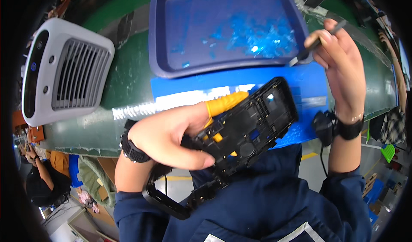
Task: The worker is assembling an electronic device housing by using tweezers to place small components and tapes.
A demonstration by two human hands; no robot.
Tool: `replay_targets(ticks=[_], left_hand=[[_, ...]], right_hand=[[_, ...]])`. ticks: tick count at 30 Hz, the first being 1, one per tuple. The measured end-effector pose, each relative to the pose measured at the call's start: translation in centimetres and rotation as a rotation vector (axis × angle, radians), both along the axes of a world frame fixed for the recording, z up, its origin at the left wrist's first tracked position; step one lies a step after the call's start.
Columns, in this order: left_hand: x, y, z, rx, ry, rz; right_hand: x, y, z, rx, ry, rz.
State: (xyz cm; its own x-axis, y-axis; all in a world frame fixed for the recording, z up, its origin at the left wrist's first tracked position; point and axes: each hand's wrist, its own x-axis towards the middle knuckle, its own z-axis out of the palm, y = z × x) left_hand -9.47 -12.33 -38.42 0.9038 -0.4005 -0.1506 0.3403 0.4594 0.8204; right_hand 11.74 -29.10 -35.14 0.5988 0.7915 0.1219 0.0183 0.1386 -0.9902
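Observation:
My left hand [174, 132] is closed on a black plastic housing [246, 130], its thumb on the near edge. A yellow cover sleeves one finger, which lies along the housing's far edge. The housing is tilted, its ribbed inner side up, with small yellow and blue parts in it. A black frame-like part [184, 205] extends from its lower end toward my body. Raised at the right, my right hand [341, 57] pinches a slim dark stick-like tool [315, 45] with a pale tip. That tip is by the near right corner of a blue-grey tray [189, 72].
Small shiny blue film pieces [257, 38] lie scattered in the tray. A blue mat [184, 87] covers part of the green table [128, 66]. A grey-white box with a slatted grille [68, 72] stands at the left. A black cable [322, 158] hangs below my right wrist. Another person [45, 180] is at far left.

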Motion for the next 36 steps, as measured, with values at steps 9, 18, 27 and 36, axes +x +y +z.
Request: replay_targets(ticks=[9, 18, 27, 36], left_hand=[[0.7, 0.0, 2.0, 0.012, -0.041, 0.021], [14.4, 8.5, 9.8, 1.107, -0.174, 0.696], [24.7, 16.1, 7.9, 2.398, 0.002, 0.785], [16.1, 5.2, 8.1, 0.307, 0.110, 0.416]], right_hand=[[7.7, -0.4, -3.4, -0.227, -0.445, -0.192], [9.0, -1.5, -5.6, 0.002, 0.119, -0.093], [9.0, -1.1, -6.0, 0.062, 0.124, -0.100], [9.7, -1.2, -6.6, 0.100, 0.135, -0.079]])
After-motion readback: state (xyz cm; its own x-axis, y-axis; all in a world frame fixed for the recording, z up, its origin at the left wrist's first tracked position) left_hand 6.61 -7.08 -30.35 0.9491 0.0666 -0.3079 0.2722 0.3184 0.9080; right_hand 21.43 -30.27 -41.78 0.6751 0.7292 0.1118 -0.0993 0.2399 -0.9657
